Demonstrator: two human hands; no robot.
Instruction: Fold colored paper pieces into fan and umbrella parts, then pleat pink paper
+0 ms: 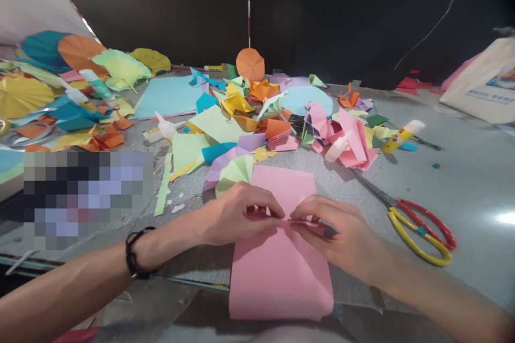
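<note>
A long pink paper strip (281,273) lies before me, its near end curling over the table edge. Across its middle runs a narrow raised fold, pinched from both sides. My left hand (241,213) grips the fold at its left part between thumb and fingers; a black bracelet is on that wrist. My right hand (338,230) pinches the same fold a little to the right, fingertips close to the left ones. Just beyond my left hand sit a pleated light green paper piece (235,176) and a lilac one (217,171).
Scissors (418,230) with red and yellow handles lie at the right. Coloured paper scraps (213,123), glue bottles (167,127) and a yellow glue stick (402,136) spread across the back. Folded paper fans (84,56) pile at the left; a white bag (483,83) stands far right.
</note>
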